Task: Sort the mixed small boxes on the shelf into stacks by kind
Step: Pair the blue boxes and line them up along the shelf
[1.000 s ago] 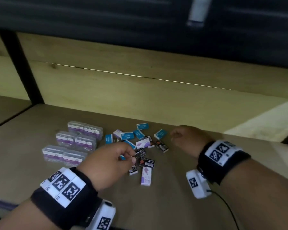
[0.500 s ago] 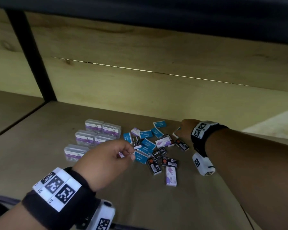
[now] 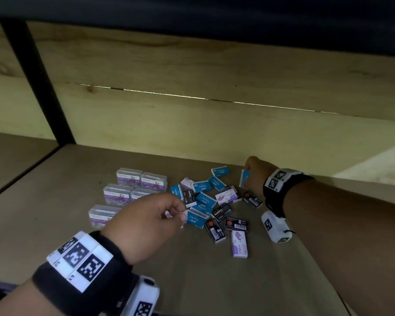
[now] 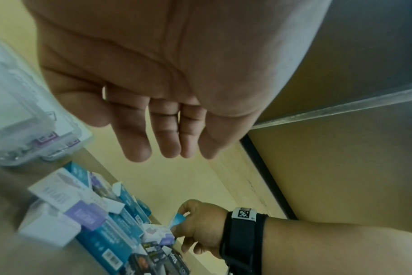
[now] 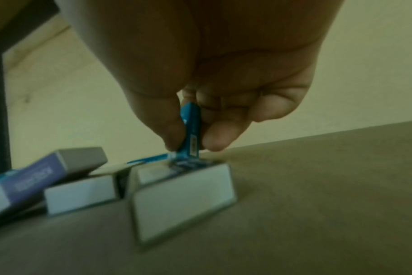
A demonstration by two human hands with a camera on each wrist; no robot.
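A mixed pile of small staples boxes lies on the wooden shelf [image 3: 214,281]: several blue boxes [image 3: 205,199], black boxes [image 3: 221,211] and purple-white boxes [image 3: 239,247]. My right hand [image 3: 248,176] is at the pile's far right and pinches one blue box [image 5: 191,128] between thumb and fingers. That blue box [image 3: 244,178] stands on edge just above the shelf. My left hand [image 3: 180,213] hovers over the pile's near left. In the left wrist view its fingers [image 4: 139,148] hang relaxed and hold nothing, above a tilted purple-white box [image 4: 66,201].
Several clear plastic paper clip boxes [image 3: 141,181] stand in a group left of the pile. A wooden back wall [image 3: 192,124] closes the shelf behind, and a black post [image 3: 39,83] stands at the left. Bare shelf lies in front of and right of the pile.
My right hand reached to the far right edge of the pile, took hold of a blue box and tipped it up on edge. The left hand rose slightly off the pile.
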